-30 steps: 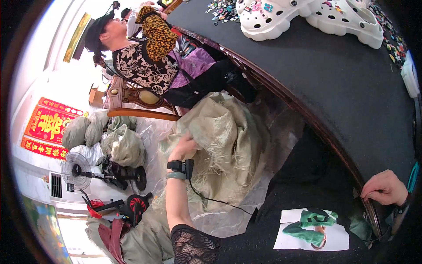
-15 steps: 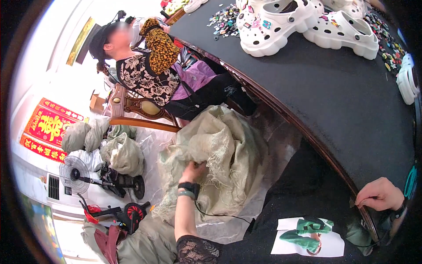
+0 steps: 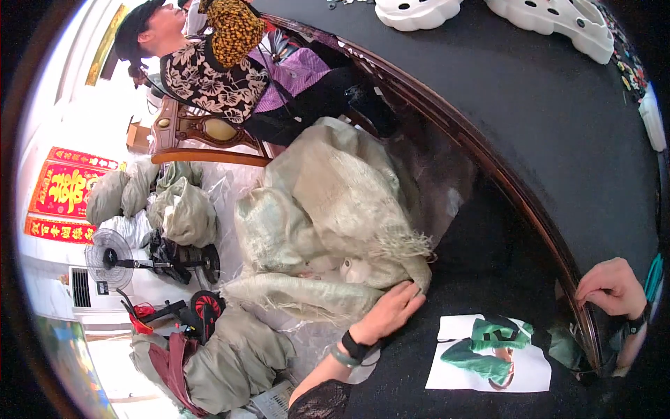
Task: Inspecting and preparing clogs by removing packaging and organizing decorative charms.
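A large pale woven sack (image 3: 349, 181) with frayed edges stands on the floor before me, its mouth parted. Inside the opening, a pale rounded thing (image 3: 357, 271) shows in part; I cannot make out its kind. My left hand (image 3: 391, 312), with a dark band on the wrist, has its fingers closed over the sack's near rim; the thumb is hidden. At the dark wooden table edge on the right, my right hand (image 3: 615, 290) is pinched, thumb and fingers together. Whatever those fingertips hold, if anything, is too small to tell.
White clogs (image 3: 558, 22) and small colourful charms (image 3: 631, 73) lie on the black-topped table (image 3: 502, 105). A person (image 3: 216, 84) sits on a wooden chair (image 3: 209, 133) across the floor. Stuffed sacks (image 3: 183, 213), a fan (image 3: 112, 258) and a small scooter (image 3: 206, 304) stand left.
My left hand has come out from among the sack's folds, moving right and nearer to me, onto its rim. The sack's mouth has opened. My right hand stays at the table edge.
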Demonstrator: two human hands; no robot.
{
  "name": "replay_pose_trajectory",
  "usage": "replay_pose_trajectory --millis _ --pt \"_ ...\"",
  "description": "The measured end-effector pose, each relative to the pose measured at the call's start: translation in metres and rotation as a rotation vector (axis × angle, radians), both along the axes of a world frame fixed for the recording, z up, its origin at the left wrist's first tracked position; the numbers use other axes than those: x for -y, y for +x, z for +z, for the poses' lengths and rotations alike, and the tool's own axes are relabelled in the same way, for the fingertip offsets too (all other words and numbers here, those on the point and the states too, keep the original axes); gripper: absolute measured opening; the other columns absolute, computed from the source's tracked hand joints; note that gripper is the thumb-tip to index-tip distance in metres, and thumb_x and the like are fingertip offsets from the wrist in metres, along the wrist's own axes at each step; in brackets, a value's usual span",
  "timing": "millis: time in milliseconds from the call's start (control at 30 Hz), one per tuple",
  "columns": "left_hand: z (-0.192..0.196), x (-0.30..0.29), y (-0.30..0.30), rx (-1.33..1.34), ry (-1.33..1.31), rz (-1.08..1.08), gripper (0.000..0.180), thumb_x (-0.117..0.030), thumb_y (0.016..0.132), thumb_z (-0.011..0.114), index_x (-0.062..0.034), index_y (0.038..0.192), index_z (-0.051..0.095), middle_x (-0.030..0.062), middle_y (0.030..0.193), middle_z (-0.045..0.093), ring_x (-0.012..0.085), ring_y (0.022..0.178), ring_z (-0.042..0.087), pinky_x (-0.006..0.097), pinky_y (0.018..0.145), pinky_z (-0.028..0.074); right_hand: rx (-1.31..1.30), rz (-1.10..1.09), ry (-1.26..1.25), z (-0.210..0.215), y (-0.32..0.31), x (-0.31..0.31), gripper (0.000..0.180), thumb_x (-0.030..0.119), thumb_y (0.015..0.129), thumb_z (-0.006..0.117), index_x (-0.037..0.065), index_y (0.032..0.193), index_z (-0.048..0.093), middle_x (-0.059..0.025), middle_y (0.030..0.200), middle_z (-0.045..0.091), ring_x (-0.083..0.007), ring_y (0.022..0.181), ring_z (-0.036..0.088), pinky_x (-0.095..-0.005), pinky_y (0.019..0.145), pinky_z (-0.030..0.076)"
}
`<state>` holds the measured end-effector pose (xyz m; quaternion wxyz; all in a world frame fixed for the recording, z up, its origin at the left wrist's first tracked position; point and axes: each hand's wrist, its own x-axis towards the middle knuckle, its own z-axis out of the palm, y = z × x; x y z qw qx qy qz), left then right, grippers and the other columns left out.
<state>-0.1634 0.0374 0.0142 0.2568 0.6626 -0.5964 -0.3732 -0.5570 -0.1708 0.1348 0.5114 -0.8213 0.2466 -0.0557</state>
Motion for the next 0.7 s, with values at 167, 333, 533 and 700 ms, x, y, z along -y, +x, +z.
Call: replay_pose_trajectory --millis 167,333,533,700 --pt "-0.037 -0.027 0.030 0.050 0.363 0.030 0.021 -0.013 0.091 0.051 0.0030 0.104 0.057 0.0211 0.102 0.060 0.0350 0.094 0.059 0.039 0.082 0.047 0.024 -0.023 -0.012 0.000 0.002 -0.001 0.007 0.007 0.076 0.066 0.007 0.083 0.068 -0.0068 0.081 0.069 -0.0242 0.073 0.067 -0.0318 0.065 0.053" --pt "0.036 0.011 -0.008 0.302 -0.239 0.268 0.020 -0.022 0.087 0.059 -0.0026 0.083 0.060 0.0194 0.088 0.060 0.0365 0.084 0.058 0.042 0.068 0.046 0.025 -0.013 -0.014 0.001 -0.001 -0.009 0.006 0.007 0.077 0.067 0.007 0.082 0.068 -0.0071 0.081 0.068 -0.0241 0.073 0.067 -0.0321 0.065 0.053" --pt "0.009 0.012 0.051 0.670 0.215 0.252 0.033 -0.033 0.089 0.057 -0.0015 0.078 0.062 0.0101 0.055 0.056 0.0293 0.049 0.055 0.039 0.051 0.045 0.022 -0.017 -0.032 0.003 0.000 -0.007 0.006 0.007 0.076 0.068 0.007 0.082 0.067 -0.0064 0.081 0.068 -0.0232 0.073 0.067 -0.0320 0.064 0.052" --pt "-0.001 0.036 0.082 -0.106 0.123 0.619 0.031 -0.023 0.092 0.053 0.0020 0.073 0.057 0.0041 0.060 0.057 0.0129 0.055 0.055 0.030 0.052 0.043 -0.014 0.016 -0.037 0.003 0.001 -0.008 0.009 0.008 0.076 0.069 0.008 0.085 0.067 -0.0053 0.084 0.068 -0.0233 0.075 0.066 -0.0320 0.065 0.052"
